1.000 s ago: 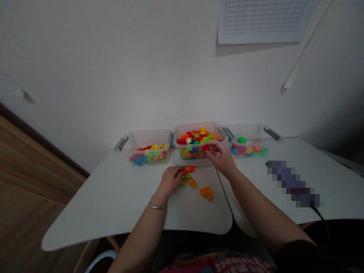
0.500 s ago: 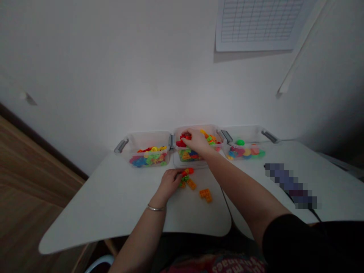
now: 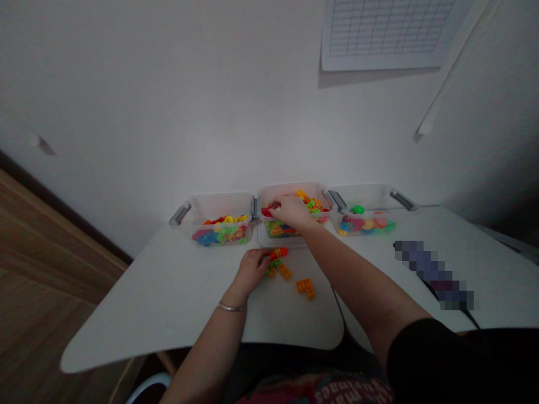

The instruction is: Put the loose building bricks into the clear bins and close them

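On the white table, my left hand (image 3: 251,266) has its fingers closed at the left side of a small cluster of joined toy building blocks (image 3: 275,256), red, yellow, green and orange. Part of the cluster is hidden by the fingers. An orange block (image 3: 284,271) sits against it at the lower right. Farther right lies a separate orange block piece (image 3: 305,287) of stepped shape. My right hand (image 3: 292,211) reaches into the middle clear plastic bin (image 3: 295,186), fingertips bent down among red blocks (image 3: 266,212). What the fingertips pinch is hidden.
A clear bin (image 3: 221,201) of colourful pieces stands left of the middle one, and another (image 3: 366,193) stands right, all along the wall. A blurred-out dark object (image 3: 433,275) with a cable lies on the right. A gridded sheet (image 3: 385,33) hangs above.
My right hand has moved from the middle bin's front right, where it held a red block, leftward into the bin. The left hand stays at the block cluster.
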A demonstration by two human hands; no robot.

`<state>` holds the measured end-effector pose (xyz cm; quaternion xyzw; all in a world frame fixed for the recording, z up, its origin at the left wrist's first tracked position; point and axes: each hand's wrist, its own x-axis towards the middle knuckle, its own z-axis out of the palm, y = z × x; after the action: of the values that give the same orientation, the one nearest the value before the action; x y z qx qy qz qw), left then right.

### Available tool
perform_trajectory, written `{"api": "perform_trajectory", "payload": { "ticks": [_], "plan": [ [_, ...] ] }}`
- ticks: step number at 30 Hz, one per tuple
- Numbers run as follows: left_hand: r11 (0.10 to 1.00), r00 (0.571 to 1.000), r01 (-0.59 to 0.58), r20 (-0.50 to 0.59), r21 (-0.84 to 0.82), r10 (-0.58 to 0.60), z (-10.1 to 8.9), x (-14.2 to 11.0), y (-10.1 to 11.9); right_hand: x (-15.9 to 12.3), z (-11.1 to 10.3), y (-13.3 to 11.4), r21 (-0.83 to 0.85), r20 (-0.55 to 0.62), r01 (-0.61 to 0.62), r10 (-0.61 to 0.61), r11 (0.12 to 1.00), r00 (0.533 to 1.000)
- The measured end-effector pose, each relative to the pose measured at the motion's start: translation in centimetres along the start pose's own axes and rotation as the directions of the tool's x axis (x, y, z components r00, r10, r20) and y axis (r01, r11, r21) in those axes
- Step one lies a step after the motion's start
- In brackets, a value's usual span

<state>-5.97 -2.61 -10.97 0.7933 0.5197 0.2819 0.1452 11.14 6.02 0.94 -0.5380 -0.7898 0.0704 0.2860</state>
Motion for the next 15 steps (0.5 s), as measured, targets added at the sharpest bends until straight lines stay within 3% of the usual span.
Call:
{"api": "perform_trajectory", "payload": {
  "ticks": [5, 9, 12, 15],
  "plan": [
    [1.000, 1.000, 0.000, 0.000, -0.002, 0.000, 0.0, 0.0, -0.1, -1.0, -0.4, 0.1, 0.221, -0.174, 0.108, -0.069, 0.969, 0.982],
    [1.000, 1.000, 0.004, 0.003, -0.004, -0.004, 0.0, 0.0, 0.1, -4.1, -1.6, 0.1, 0.269, -0.368, 0.227, -0.118, 0.936, 0.922],
    [1.000, 1.000, 0.007, 0.008, -0.012, -0.007, 0.0, 0.0, 0.1, -7.6, -2.5, 0.1, 0.285, -0.366, 0.288, -0.174, 0.914, 0.914],
    [1.000, 1.000, -0.002, 0.009, -0.023, 0.003, -0.1, 0.0, 0.0, -10.9, -2.6, 0.7, 0.331, -0.235, 0.251, -0.177, 0.910, 0.956]
  ]
}}
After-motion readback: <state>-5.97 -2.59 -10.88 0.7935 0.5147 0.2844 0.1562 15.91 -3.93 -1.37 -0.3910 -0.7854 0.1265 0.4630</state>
